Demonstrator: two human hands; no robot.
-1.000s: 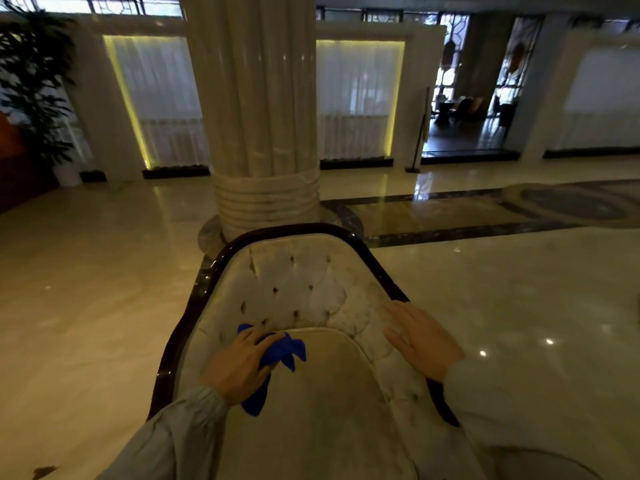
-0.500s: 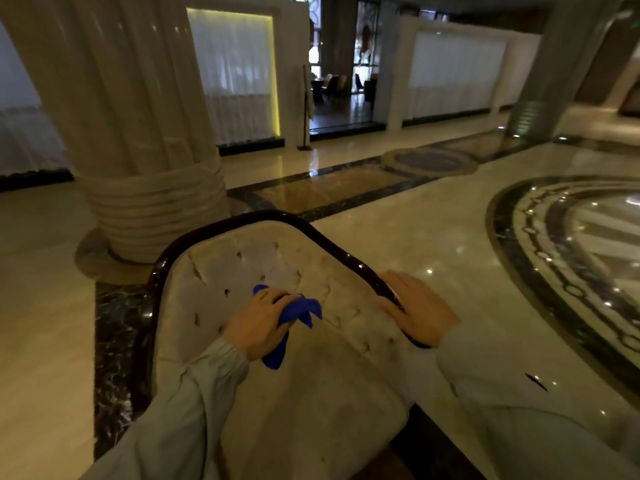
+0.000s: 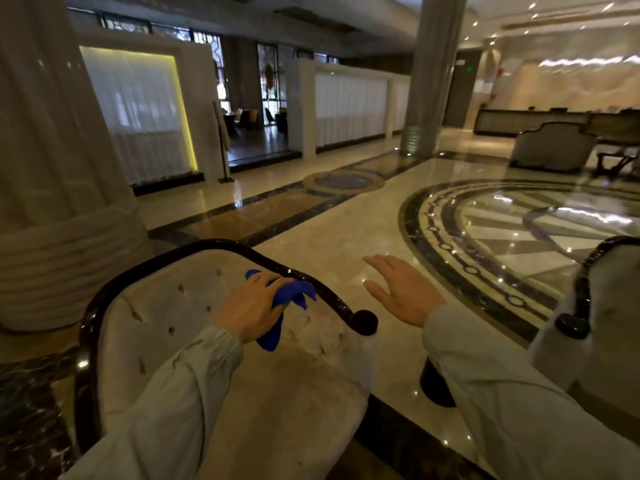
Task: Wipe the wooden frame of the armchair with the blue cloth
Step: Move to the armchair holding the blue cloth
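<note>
head: left hand (image 3: 249,306) grip closed on blue cloth (image 3: 292,294) at wooden frame (image 3: 301,277); right hand (image 3: 403,292) open, free.

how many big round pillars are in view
2. One fluted pillar stands at the left behind the armchair; another pillar stands farther back, right of centre. Others may be out of frame.

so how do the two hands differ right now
The left hand is closed around the blue cloth, pressing it on the armchair's dark wooden frame; the right hand is open, empty and off the chair, over the floor. Both wear pale grey sleeves.
</note>
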